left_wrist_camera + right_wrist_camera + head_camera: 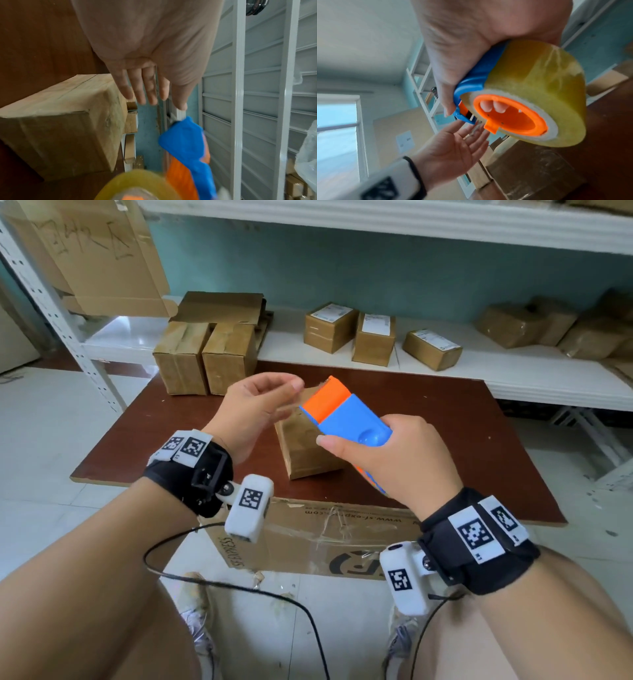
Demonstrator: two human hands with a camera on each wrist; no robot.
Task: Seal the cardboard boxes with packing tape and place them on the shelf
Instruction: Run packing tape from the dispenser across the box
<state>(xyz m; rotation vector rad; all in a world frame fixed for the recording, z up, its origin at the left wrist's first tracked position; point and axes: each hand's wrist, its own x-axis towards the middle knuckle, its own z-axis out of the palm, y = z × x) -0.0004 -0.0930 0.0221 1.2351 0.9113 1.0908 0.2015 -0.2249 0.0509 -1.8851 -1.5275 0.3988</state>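
My right hand [387,460] grips a blue and orange tape dispenser [342,412] above the brown table [462,446]. Its yellowish tape roll [539,88] sits on an orange hub [510,116], and two of my fingertips show through the hub. A small cardboard box [305,446] lies on the table right under the dispenser. My left hand [287,402] hovers at the dispenser's orange front end with its fingers [145,88] straight and its palm [453,146] open. Whether it touches the loose tape end I cannot tell. In the left wrist view the cardboard box [60,121] lies below the fingers.
Two taped boxes [205,357] stand at the table's back left. Labelled parcels [373,337] and wrapped ones [548,323] sit on the white shelf [513,371] behind. A large flattened carton [308,539] leans under the table's front edge. A perforated shelf post [51,302] rises at left.
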